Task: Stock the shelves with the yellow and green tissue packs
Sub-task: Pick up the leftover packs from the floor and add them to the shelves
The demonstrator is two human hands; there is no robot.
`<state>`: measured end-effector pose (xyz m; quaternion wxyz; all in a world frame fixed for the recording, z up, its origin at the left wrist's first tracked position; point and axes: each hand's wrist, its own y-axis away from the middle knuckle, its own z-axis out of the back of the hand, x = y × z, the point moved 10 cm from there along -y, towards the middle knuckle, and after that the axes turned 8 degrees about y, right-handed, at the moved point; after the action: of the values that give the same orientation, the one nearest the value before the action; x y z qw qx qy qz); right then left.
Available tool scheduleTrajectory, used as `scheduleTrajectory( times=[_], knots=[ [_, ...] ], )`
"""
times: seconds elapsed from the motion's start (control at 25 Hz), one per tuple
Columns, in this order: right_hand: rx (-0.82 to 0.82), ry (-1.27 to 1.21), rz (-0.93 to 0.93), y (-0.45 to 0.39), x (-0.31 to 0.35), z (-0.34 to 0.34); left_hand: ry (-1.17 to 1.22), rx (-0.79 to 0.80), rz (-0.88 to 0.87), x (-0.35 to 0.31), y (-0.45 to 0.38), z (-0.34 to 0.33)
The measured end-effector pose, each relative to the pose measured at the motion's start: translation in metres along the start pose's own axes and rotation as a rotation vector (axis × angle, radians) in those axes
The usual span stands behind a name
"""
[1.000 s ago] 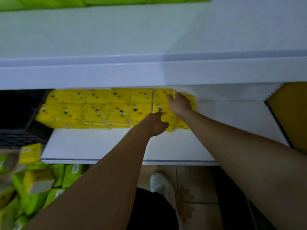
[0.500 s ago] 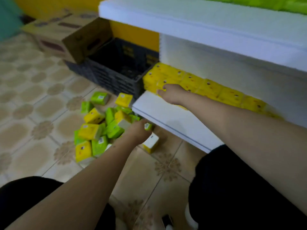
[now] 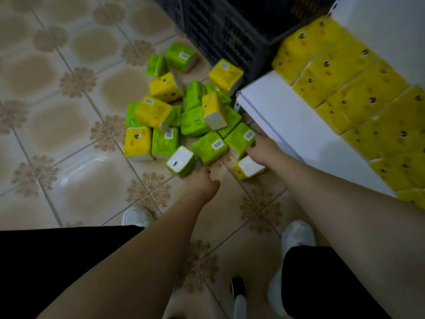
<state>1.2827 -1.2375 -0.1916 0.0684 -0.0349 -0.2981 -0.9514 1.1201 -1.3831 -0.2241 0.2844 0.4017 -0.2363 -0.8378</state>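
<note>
Hands have dropped from the shelf row to the floor pile: left hand (image 3: 203,184) reaches a green pack (image 3: 181,161), right hand (image 3: 262,149) touches another green pack (image 3: 240,139); neither grips yet. Beyond, yellow packs (image 3: 345,88) line the shelf (image 3: 287,116), so restocking continues.

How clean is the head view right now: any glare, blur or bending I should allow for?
Head view: dim overall; a window-like glare patch on the floor tiles; both hands, left hand and right hand, slightly motion-blurred; wide-angle bending curves the shelf edge.
</note>
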Motion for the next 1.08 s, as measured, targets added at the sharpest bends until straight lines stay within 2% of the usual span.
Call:
scheduleTrajectory(
  times=[0.12,0.16,0.2,0.4,0.6,0.68,0.84,0.96,1.08],
  knots=[
    [0.016,-0.051,0.123,-0.026,0.032,-0.036,-0.045,-0.42,0.004,0.016,-0.014,0.042],
    [0.016,-0.075,0.174,-0.032,0.048,-0.045,-0.113,-0.524,0.024,0.021,-0.017,0.055],
    [0.016,-0.092,0.216,-0.037,0.065,-0.054,-0.157,-0.561,0.05,0.028,-0.023,0.063],
    [0.05,-0.114,0.242,-0.049,0.103,-0.093,-0.203,-0.34,0.14,0.06,-0.079,0.056],
    [0.094,-0.239,0.096,-0.036,0.071,-0.081,-0.237,-0.321,0.105,0.044,-0.058,0.071],
    [0.121,-0.379,-0.004,-0.026,0.055,-0.058,-0.287,-0.337,-0.024,0.013,-0.034,0.083],
    [0.168,-0.802,-0.106,0.025,0.037,0.023,-0.317,-0.403,-0.492,-0.094,0.041,0.116],
    [0.165,-1.17,-0.007,0.089,0.028,0.105,-0.357,-0.458,-0.887,-0.183,0.131,0.139],
    [-0.02,-1.331,0.14,0.171,-0.003,0.19,-0.347,-0.541,-1.139,-0.247,0.222,0.159]
  ],
)
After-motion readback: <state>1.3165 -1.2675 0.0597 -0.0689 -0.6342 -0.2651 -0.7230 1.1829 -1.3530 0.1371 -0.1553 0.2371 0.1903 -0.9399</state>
